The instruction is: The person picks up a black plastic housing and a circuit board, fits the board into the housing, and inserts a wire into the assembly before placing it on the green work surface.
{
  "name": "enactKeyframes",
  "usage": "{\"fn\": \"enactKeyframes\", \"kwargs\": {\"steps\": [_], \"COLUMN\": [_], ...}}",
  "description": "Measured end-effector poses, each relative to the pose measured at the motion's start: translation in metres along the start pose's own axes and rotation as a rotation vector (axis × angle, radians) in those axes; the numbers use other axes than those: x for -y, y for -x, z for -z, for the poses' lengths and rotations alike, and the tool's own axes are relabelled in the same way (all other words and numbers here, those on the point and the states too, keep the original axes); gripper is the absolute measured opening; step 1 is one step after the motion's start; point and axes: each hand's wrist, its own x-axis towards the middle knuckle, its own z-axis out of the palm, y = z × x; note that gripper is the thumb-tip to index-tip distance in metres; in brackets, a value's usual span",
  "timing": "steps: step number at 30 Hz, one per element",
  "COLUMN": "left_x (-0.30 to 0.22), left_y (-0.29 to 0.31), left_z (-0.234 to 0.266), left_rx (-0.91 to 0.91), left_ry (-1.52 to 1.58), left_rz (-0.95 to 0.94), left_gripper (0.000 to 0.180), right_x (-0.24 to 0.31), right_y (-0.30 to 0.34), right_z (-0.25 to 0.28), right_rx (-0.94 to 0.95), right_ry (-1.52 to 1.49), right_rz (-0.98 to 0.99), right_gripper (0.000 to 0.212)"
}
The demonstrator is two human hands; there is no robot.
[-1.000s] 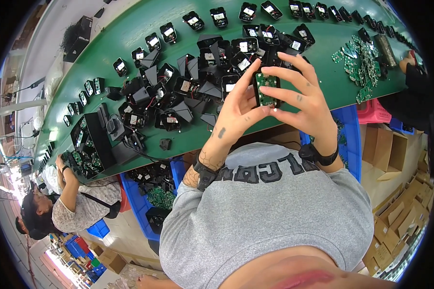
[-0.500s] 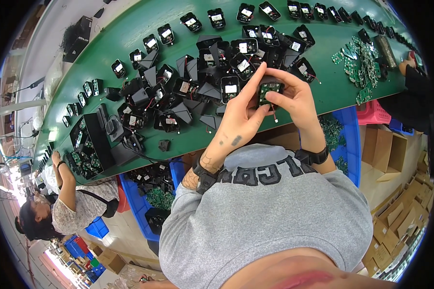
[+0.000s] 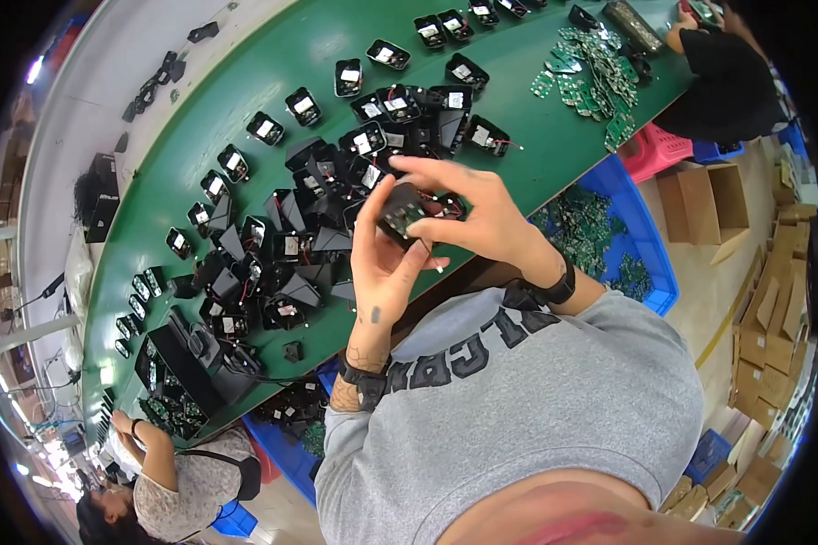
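Between my two hands is a black plastic housing [image 3: 397,202] with a green circuit board [image 3: 405,218] showing at its near side. My left hand [image 3: 379,272] wraps its left side and supports it from below, thumb near the board. From the right, my right hand [image 3: 486,218] grips it, index finger arched over the top and thumb at the board's edge. Dark parts with a bit of red wire [image 3: 445,207] show inside the right hand; how they join the housing is hidden. Just beyond lies a pile of open black housings [image 3: 365,139] with white labels.
Single housings [image 3: 304,106] form a curved row along the green table [image 3: 200,127]. Loose green circuit boards [image 3: 600,77] lie far right. Blue bins [image 3: 654,263] with boards stand below the table's edge. Co-workers sit left [image 3: 191,481] and at the upper right [image 3: 727,82].
The view has turned, so the table appears shifted. My hands, still together on the housing, have tilted it, and the right hand's index finger now arches over its top.
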Motion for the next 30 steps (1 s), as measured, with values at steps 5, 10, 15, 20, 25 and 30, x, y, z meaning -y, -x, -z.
{"fn": "enactKeyframes", "kwargs": {"steps": [5,10,15,20,25,30], "left_x": [0.017,0.001,0.004,-0.003,0.0,0.003], "left_y": [-0.004,-0.004,-0.006,-0.002,-0.004,-0.005], "left_z": [0.009,0.004,0.011,0.007,0.006,0.007], "left_rx": [-0.101,-0.101,-0.039,-0.053,-0.079,-0.141], "left_ry": [-0.026,0.021,0.017,0.158,-0.134,0.045], "left_rz": [-0.136,-0.074,-0.051,0.183,0.081,0.039], "left_gripper": [0.072,0.075,0.079,0.077,0.054,0.043], "right_x": [-0.017,-0.024,-0.027,-0.029,-0.03,-0.024], "right_y": [0.001,0.002,0.0,-0.002,-0.001,-0.004], "right_z": [0.0,-0.001,0.001,0.004,-0.01,-0.004], "right_rx": [0.017,0.045,0.028,0.012,-0.199,-0.182], "right_ry": [0.342,0.256,0.309,0.235,0.022,0.363], "right_rz": [0.62,0.611,0.635,0.629,0.422,0.591], "right_gripper": [0.032,0.03,0.024,0.015,0.006,0.004]}}
